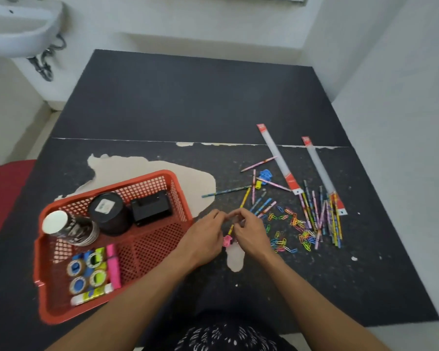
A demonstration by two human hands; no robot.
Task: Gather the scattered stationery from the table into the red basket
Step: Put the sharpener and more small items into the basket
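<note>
I record the red basket [117, 184] lower left, partly filled; pencils [322, 219], paper clips [294, 224] and two rulers [279, 160] lie scattered centre right.

A: Grip point?
B: Left hand [205, 236] and right hand [251, 234] meet, apparently on one pencil [230, 229].
A: Left of it?
B: Basket [150, 252], tape rolls [86, 269] inside.
A: Right?
B: Paper clips [284, 231] near; pencils [322, 219] and rulers [279, 160] beyond them.

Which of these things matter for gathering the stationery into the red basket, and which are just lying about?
Job: red basket, pencils, paper clips, packaged rulers.
Lying about: sink, red chair.
</note>
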